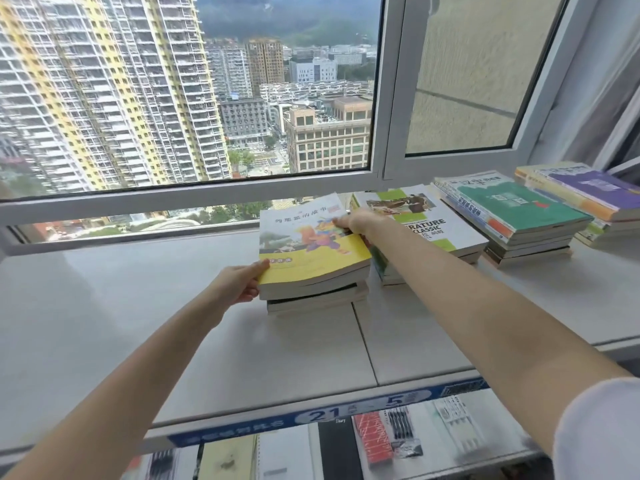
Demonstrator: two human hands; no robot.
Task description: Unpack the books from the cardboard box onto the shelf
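**Both hands on the yellow book, top of the left stack**

The yellow book (313,244) sits on top of a short stack (317,299) on the white shelf (138,323) under the window (194,98). Left hand (239,284) has its fingers curled around the near-left corner, thumb on the cover. Right hand (356,223) lies on the far-right edge, fingers flat on the cover, thumb down the side. Just to the right there's a white-green book (429,220) on its own pile, then a green stack (512,216) and a purple one (585,188). No box in view.
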